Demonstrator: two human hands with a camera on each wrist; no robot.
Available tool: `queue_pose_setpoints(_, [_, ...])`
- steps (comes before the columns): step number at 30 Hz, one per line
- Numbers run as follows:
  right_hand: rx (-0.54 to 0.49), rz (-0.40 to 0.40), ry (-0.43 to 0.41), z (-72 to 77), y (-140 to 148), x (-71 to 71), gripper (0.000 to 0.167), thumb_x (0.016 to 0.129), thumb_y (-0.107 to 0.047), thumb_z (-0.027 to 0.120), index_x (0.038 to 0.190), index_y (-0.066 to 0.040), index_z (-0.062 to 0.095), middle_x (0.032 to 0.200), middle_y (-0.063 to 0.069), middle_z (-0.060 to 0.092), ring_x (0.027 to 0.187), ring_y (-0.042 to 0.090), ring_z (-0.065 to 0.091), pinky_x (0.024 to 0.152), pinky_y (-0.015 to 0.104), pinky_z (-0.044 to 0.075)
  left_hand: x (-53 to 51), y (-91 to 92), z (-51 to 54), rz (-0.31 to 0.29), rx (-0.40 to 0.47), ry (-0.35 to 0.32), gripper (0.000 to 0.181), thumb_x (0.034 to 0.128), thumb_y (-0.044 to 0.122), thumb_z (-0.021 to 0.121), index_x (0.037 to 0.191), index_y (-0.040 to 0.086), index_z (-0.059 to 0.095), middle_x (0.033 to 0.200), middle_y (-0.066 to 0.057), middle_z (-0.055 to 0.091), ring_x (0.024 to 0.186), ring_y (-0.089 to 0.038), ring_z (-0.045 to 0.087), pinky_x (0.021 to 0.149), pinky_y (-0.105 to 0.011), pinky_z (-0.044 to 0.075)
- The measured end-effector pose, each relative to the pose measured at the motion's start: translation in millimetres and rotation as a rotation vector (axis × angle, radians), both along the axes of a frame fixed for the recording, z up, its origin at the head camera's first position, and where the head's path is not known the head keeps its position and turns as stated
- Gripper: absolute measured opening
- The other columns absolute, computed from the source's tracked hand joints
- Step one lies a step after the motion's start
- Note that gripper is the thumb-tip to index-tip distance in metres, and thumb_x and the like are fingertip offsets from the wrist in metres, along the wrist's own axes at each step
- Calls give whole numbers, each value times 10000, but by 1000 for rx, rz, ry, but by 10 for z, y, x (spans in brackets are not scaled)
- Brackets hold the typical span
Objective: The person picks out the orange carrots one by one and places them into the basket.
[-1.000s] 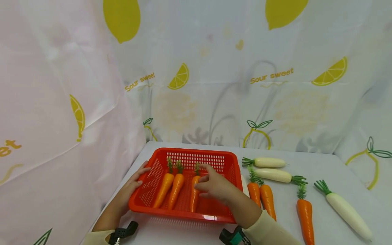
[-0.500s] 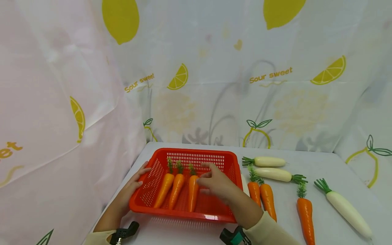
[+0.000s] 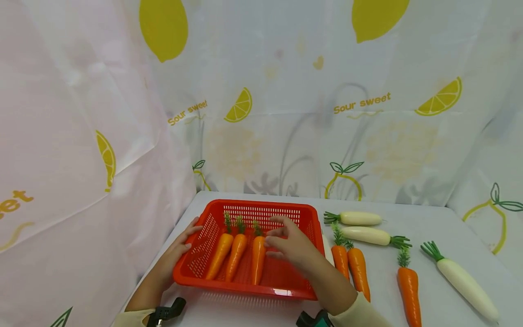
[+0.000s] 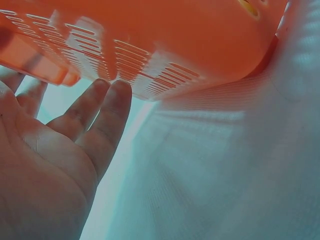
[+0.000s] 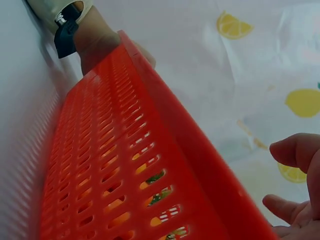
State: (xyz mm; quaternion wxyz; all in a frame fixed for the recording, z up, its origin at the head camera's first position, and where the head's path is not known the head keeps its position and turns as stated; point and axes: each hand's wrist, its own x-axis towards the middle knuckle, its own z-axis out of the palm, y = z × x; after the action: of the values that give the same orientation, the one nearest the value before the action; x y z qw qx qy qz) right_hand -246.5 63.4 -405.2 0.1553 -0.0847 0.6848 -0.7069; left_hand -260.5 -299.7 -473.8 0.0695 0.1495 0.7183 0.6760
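A red perforated plastic basket stands on the table, with three carrots lying side by side in it: a left carrot, a middle carrot and a right carrot. My left hand rests against the basket's left side. In the left wrist view its extended fingertips meet the slotted wall. Over the basket, my right hand hovers with loosely bent, spread fingers. It holds nothing and is beside the right carrot; whether a fingertip touches it I cannot tell.
Right of the basket lie two carrots, another carrot and several white radishes. One radish is mostly hidden behind the basket's right side. Lemon-printed cloth hangs behind and at the left.
The right carrot has shifted slightly left and straightened beside the other two. My right hand has let go of it and drawn a little to the right. The left hand stays on the basket.
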Motion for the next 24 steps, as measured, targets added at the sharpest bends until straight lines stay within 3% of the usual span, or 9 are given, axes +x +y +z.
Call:
queue_pose_setpoints(16, [-79, -13, 47, -16, 130, 118, 616, 1003, -193, 695, 1539, -143, 395, 1274, 197, 580, 1070, 265, 701, 932, 429, 614, 28, 34, 40, -20, 20, 5, 549, 1046, 63, 345, 1594, 30, 327, 1779, 17, -66, 1595, -413, -105, 1044, -219, 501])
queue_pose_setpoints(24, [-131, -13, 76, -20, 189, 144, 618, 1018, -122, 642, 1563, -168, 354, 1307, 201, 564, 1104, 288, 691, 950, 441, 606, 24, 34, 52, 4, 2, 1, 555, 1033, 50, 352, 1588, 46, 352, 1780, 21, -48, 1602, -420, -102, 1024, -235, 522])
